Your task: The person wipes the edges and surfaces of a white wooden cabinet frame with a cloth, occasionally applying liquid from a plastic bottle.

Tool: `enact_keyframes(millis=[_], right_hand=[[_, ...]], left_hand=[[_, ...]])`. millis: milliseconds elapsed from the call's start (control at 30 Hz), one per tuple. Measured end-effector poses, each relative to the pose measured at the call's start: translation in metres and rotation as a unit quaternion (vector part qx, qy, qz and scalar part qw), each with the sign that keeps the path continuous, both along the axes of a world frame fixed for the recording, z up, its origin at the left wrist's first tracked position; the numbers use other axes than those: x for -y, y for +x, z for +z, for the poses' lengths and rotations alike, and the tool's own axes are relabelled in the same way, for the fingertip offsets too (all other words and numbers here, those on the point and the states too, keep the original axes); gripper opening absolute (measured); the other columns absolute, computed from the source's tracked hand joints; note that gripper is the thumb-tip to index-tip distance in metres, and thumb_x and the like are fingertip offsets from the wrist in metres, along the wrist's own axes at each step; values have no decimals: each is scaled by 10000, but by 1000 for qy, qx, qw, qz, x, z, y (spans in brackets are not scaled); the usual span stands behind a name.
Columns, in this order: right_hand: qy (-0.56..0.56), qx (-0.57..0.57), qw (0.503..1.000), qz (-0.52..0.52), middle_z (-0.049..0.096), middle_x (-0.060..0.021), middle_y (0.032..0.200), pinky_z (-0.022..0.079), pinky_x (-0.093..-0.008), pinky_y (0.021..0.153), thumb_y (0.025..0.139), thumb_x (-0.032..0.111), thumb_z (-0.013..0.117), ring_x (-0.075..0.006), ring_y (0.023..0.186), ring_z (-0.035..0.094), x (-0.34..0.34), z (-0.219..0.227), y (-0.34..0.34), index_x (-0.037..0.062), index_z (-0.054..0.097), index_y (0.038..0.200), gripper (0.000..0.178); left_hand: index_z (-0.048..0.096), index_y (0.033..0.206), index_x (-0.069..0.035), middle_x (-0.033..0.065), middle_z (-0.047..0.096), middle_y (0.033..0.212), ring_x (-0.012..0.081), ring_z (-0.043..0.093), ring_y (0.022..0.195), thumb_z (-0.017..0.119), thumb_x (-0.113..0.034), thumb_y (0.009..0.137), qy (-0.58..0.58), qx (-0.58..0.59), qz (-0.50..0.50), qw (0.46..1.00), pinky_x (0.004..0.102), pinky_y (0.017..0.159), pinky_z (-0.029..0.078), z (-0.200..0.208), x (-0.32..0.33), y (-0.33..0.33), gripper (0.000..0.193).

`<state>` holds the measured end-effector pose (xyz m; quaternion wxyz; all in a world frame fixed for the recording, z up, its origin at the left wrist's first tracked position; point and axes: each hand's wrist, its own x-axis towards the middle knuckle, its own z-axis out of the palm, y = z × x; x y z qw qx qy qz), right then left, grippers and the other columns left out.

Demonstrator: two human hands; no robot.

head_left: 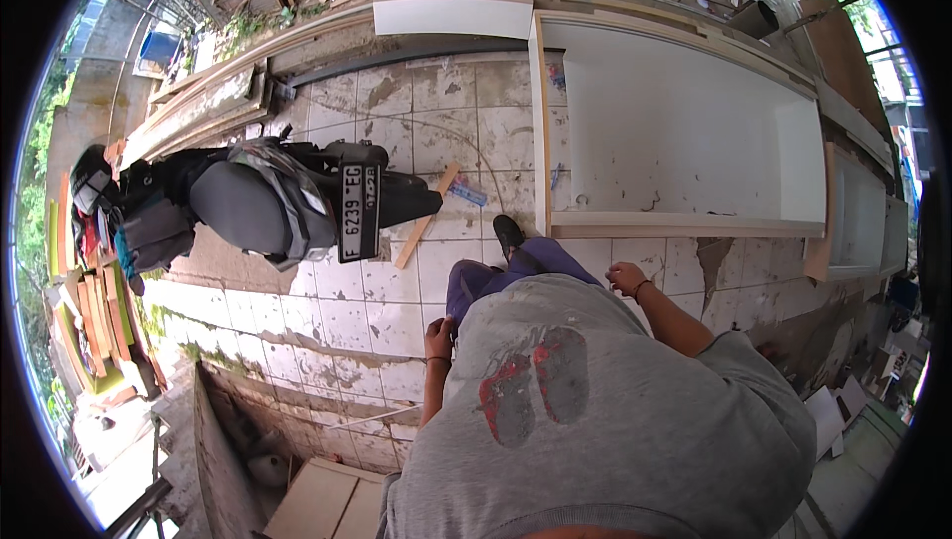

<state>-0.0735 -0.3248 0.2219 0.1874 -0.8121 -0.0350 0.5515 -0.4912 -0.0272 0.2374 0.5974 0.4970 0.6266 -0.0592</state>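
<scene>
My left hand [438,338] hangs beside my left thigh, at the purple trousers [474,286]. Its fingers look curled in, and nothing shows in them. On the other side my right hand [626,279] is out from my hip with its fingers loosely closed and no object visible in it. Ahead and to the right of that hand lies a large shallow white cabinet [684,122] with a pale wooden edge, open side up. One dark shoe [509,236] shows on the tiles, close to the cabinet's near left corner.
A parked motorcycle [248,204] stands at left, its tail toward me. Near its rear wheel a wooden strip [426,217] and a blue packet [468,191] lie on the worn tiled floor [397,291]. Stacked boards [213,113] line the far left. A smaller white cabinet [858,212] sits right.
</scene>
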Motion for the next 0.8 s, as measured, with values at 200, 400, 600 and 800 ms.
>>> enact_keyframes(millis=[200,400,600,800], right_hand=[[160,60,981,-94,689,-76,944,517,-290,611,878,247,650,-146,797,668,-137,51,39,15,609,1214,410],[135,91,968,-192,695,-87,945,519,-293,595,873,271,661,-151,795,680,-161,36,52,21,607,1211,424],[27,184,982,-36,714,-140,863,559,-356,687,843,315,651,-208,702,694,-109,-4,28,22,694,1027,348],[-100,199,973,62,713,-201,960,541,-387,826,844,429,656,-238,916,689,-94,-68,24,66,706,1061,426]], left_hand=[[557,1246,-57,126,647,1116,232,629,895,689,-418,875,-22,42,172,984,395,703,508,-9,-90,19,534],[498,1313,-101,103,595,1271,279,592,1104,627,-504,892,-85,27,123,988,476,890,446,17,-206,102,597],[401,1406,-134,139,526,1379,321,533,1227,573,-598,892,-128,70,79,986,524,934,417,7,-291,197,714],[414,1381,-112,119,563,1317,319,541,1172,569,-616,886,-222,54,-60,972,533,998,380,-18,-329,323,723]])
